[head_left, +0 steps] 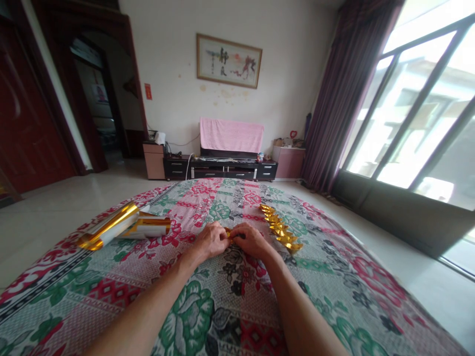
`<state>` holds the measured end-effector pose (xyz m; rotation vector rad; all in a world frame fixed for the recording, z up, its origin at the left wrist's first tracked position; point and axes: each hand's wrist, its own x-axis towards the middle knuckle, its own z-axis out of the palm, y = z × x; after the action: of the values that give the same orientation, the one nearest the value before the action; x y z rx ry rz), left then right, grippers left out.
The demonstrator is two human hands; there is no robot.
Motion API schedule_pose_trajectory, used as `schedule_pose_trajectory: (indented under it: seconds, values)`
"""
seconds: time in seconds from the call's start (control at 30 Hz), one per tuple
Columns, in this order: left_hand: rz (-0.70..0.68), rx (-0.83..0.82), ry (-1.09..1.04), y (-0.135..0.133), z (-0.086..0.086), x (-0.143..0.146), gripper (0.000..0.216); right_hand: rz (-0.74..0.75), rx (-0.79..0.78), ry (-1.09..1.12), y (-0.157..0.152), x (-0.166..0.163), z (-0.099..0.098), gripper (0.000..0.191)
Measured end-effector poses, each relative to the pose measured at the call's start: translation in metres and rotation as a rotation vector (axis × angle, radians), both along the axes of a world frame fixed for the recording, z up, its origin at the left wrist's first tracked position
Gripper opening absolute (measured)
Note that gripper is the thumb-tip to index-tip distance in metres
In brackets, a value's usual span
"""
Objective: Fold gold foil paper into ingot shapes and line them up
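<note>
Both hands meet over the middle of the flowered cloth. My left hand is closed, its fingertips pinching a small piece of gold foil paper. From the other side my right hand grips the same piece, thumb and fingers pressed together. Most of the piece is hidden by the fingers. To the right of my right hand runs a slanting row of several folded gold paper ingots. Off to the left of my left hand lie curled sheets of gold foil paper, white on one side.
Beyond the cloth's far edge stands a low black TV cabinet with a pink towel draped over what stands on it. Purple curtains and a large window are on the right. A dark red door is at the left.
</note>
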<state>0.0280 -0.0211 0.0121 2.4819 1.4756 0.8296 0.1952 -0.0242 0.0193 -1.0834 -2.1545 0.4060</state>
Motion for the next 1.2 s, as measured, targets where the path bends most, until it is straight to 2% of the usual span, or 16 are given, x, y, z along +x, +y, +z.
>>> schedule_pose_trajectory:
  seconds: [0.6,1.2]
  values:
    - [0.061,-0.038,0.035,-0.0005,0.0022,0.0044,0.012,0.029,0.007,-0.024,0.0002,0.0008,0.0004,0.024]
    - [0.099,-0.062,0.067,-0.0034,0.0069,0.0065,0.016,-0.006,0.000,-0.016,0.0006,0.0017,-0.0026,0.023]
